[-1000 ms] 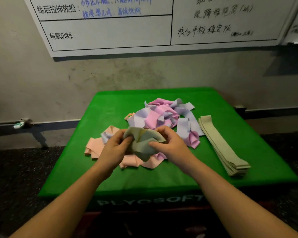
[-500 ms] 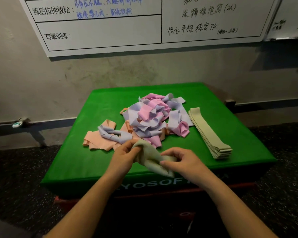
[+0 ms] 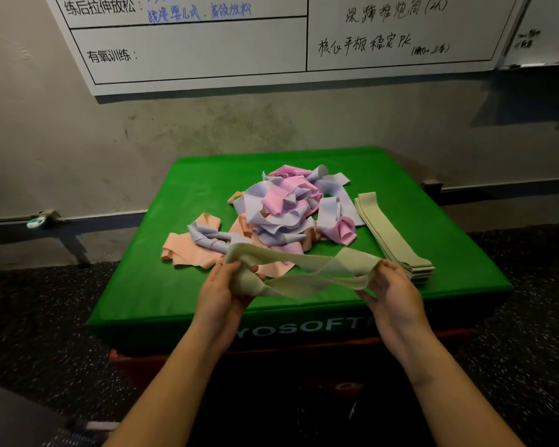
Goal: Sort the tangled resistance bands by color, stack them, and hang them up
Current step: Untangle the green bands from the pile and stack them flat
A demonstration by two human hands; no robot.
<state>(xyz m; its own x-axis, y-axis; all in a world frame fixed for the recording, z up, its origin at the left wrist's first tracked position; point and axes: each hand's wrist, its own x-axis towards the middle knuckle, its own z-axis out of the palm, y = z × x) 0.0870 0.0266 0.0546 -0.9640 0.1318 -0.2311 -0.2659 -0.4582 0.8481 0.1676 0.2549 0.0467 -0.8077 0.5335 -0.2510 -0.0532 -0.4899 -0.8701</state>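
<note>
Lower centre-left: left hand [image 3: 221,290] gripping one end of a pale green band [image 3: 307,269], fingers curled round it. Band stretched rightward above the near edge of the green box [image 3: 162,295]. Behind, mid-frame: tangled pile [image 3: 281,214] of pink, lilac and peach bands. Lower centre-right: right hand [image 3: 392,293] pinching the band's other end. Further right: stacked green bands [image 3: 391,235], flat on the box.

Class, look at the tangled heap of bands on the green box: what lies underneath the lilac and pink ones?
Peach bands poke out from under the tangled heap at its left and front edges, lying on the green box. Whatever else lies beneath is covered.
</note>
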